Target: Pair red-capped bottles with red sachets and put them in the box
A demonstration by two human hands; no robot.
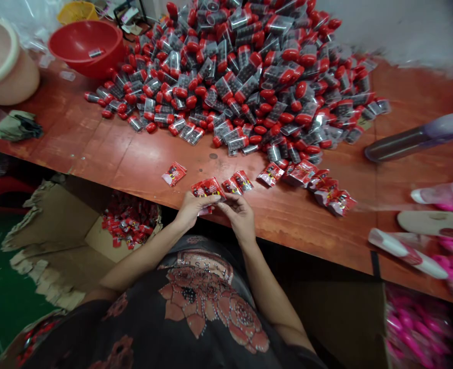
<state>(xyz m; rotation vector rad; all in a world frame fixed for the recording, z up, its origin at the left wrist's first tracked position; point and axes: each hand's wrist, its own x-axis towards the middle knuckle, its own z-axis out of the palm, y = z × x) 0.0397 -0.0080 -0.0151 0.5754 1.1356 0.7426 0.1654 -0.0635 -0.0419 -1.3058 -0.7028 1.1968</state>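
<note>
At the front edge of the wooden table (134, 154), my left hand (190, 210) pinches glossy red printed sachets (211, 187); my right hand (243, 219) meets their corner, grip unclear; they look light, pliable, slippery, best held by the edges.

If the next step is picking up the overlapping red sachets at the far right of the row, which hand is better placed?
Probably the right hand: it is nearer to those overlapping sachets. The left hand is farther away and pinches the held sachets.
</note>
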